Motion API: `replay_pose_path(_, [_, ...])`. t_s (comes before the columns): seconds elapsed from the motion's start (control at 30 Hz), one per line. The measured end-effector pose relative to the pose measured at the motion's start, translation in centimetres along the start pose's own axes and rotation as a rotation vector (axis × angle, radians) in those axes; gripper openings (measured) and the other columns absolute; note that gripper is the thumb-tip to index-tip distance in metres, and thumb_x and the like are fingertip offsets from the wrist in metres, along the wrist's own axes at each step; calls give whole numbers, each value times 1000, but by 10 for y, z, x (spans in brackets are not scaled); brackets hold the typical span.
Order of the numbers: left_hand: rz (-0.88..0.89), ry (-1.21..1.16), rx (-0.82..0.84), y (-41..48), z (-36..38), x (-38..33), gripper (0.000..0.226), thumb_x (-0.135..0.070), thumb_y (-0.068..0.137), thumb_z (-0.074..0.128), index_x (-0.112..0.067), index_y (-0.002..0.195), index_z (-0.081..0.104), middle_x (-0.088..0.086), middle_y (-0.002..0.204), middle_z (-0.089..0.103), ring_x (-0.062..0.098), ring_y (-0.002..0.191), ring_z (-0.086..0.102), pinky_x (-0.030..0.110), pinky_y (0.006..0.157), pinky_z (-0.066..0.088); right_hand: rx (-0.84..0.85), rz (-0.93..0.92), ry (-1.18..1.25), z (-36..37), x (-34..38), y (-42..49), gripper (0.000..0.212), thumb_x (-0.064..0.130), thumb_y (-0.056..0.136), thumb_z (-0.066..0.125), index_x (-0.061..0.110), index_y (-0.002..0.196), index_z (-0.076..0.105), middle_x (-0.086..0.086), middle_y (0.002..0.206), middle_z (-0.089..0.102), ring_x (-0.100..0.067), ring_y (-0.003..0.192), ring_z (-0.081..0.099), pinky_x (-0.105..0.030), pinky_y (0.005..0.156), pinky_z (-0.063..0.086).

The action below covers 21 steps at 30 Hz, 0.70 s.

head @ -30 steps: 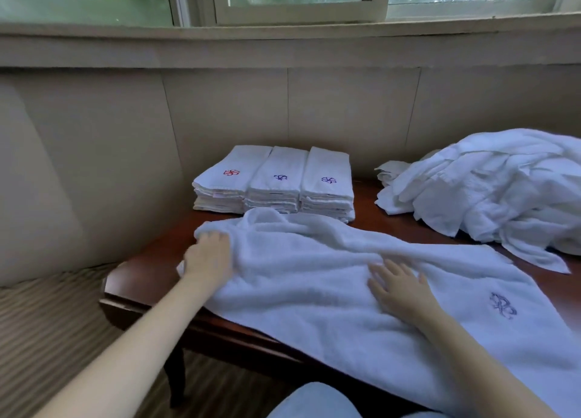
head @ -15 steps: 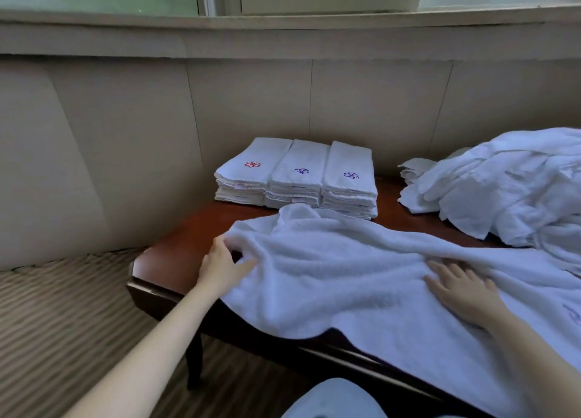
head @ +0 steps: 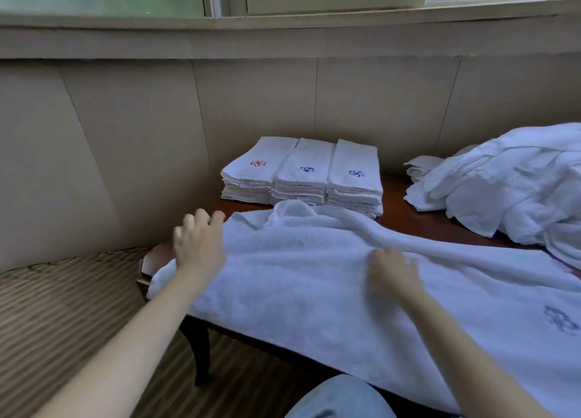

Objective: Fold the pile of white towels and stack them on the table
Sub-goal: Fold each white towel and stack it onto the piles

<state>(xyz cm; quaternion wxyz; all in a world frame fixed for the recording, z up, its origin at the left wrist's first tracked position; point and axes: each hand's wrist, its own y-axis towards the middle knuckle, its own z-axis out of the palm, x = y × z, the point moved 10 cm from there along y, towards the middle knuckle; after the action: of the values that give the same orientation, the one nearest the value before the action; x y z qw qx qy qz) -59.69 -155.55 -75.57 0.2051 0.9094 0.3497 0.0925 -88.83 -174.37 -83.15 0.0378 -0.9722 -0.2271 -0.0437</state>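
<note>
Left hand (head: 198,244) fingers spread; right hand (head: 393,271) on towel (head: 298,276), grip unclear; monogram (head: 561,320) illegible.

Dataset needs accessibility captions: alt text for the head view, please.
A person's left hand is at the left edge of a large white towel spread across a dark wooden table, while the right hand rests on its middle. Behind it stand three stacks of folded towels, with a pile of unfolded towels at the right.
</note>
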Motion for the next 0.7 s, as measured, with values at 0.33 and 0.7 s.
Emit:
replay_pose_path(0.33, [-8, 35, 565, -11, 56, -30, 46, -51, 95, 31, -22, 123, 55, 1, 125, 56, 26, 116, 51, 35, 84, 41, 24, -231, 138, 11, 22, -22, 43, 49, 98, 31, 32, 136, 45, -2, 144, 40, -27, 134, 34, -40, 107, 30])
replay_pose_path(0.7, [140, -154, 233, 63, 51, -151, 71, -5, 90, 50, -22, 150, 15, 15, 148, 20, 34, 105, 59, 36, 73, 44, -289, 231, 173, -59, -154, 38, 48, 4, 91, 45, 16, 137, 45, -11, 131, 47, -34, 116, 42, -37, 91, 39])
